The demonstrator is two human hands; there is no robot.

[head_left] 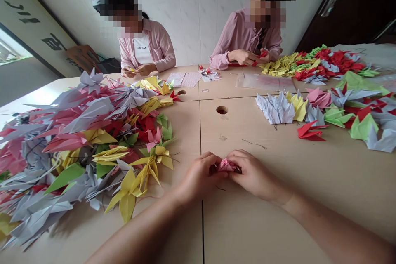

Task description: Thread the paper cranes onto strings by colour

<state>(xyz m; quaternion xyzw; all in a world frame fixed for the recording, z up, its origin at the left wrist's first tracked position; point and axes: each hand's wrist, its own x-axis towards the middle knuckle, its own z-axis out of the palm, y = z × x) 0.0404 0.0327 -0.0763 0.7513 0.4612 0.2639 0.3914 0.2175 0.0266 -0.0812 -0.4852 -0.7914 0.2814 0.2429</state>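
Paper piece (pixel 227 166), pink and folded, is gripped narrowly between the left hand (pixel 202 175) and the right hand (pixel 255 175) of a person seated at a pale wooden table (pixel 253 227). Both bare forearms reach in from the near edge, and the fingers of each hand are curled close about the paper, just above the seam in the tabletop and partly hiding it. A dark thread (pixel 253 144) lies on the wood beyond the right hand, near a round hole (pixel 222 110) cut in the tabletop.

To the left spreads a large heap of folded paper shapes (pixel 89 111) in white, pink, yellow, red and green, some trailing dark strings. To the right, white folded papers (pixel 274 108) stand packed in a row, a red folded paper (pixel 311 132) lying just beside more colored shapes.

Across the table, a co-worker in a pink shirt (pixel 162 43) over a white top handles yellow paper (pixel 132 70), while a second, in a pink blouse (pixel 227 39), holds red paper (pixel 262 54). Between them lie patterned sheets (pixel 190 79) and a clear plastic sheet (pixel 264 83).
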